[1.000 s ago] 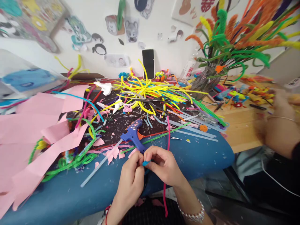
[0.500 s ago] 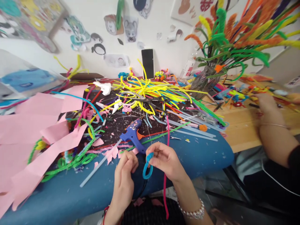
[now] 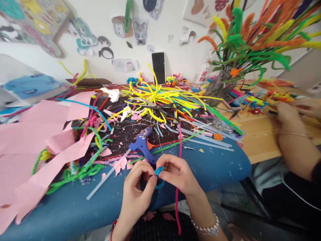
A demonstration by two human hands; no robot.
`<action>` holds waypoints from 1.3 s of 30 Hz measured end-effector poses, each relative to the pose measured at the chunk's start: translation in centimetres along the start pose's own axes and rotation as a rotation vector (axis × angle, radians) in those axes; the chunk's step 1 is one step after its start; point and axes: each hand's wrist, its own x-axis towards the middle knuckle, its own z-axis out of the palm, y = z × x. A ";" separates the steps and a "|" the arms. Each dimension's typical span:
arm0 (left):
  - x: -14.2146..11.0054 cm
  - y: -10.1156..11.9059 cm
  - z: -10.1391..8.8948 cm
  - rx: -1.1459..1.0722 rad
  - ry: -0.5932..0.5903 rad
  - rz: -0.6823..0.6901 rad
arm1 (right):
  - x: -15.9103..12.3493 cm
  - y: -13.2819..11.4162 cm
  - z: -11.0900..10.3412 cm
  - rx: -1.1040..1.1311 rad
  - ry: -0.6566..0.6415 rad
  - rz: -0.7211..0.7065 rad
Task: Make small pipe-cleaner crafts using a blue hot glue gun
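Between my two hands is a blue pipe cleaner (image 3: 158, 170) bent into a small loop. My right hand (image 3: 177, 174) pinches its upper end between thumb and fingertips. From the other side my left hand (image 3: 139, 184) is closed on the same piece, thumb and forefinger together; the lower part of the loop is partly hidden behind the fingers. A pink pipe cleaner (image 3: 177, 201) hangs beside my right hand, over the table's front edge. Just beyond my hands a blue glue gun (image 3: 143, 147) lies on the table, with a clear glue stick (image 3: 107, 175) coming out of its back.
A heap of yellow pipe cleaners (image 3: 155, 95) with scissors (image 3: 160, 107) on it lies behind the glue gun. Pink sheets (image 3: 37, 134) cover the left side. Glue sticks (image 3: 210, 142) lie to the right. Another person's arm (image 3: 293, 134) rests at the wooden table (image 3: 258, 137).
My left hand has moved right and up to the blue loop and now pinches it. The loop is drawn up between both hands. At the right, the other person's second hand has come into view.
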 end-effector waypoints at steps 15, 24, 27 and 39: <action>-0.1 -0.2 0.2 0.100 -0.037 -0.051 | -0.2 -0.2 0.5 -0.068 -0.061 0.001; -0.4 -0.2 0.1 0.068 0.005 -0.046 | 0.0 0.2 0.4 0.059 0.107 0.024; -0.8 -0.6 0.0 -0.074 0.060 -0.057 | -0.1 0.1 0.0 0.069 0.095 0.037; -0.7 -0.6 0.1 0.106 0.093 -0.052 | -0.1 0.3 -0.1 0.133 0.077 0.062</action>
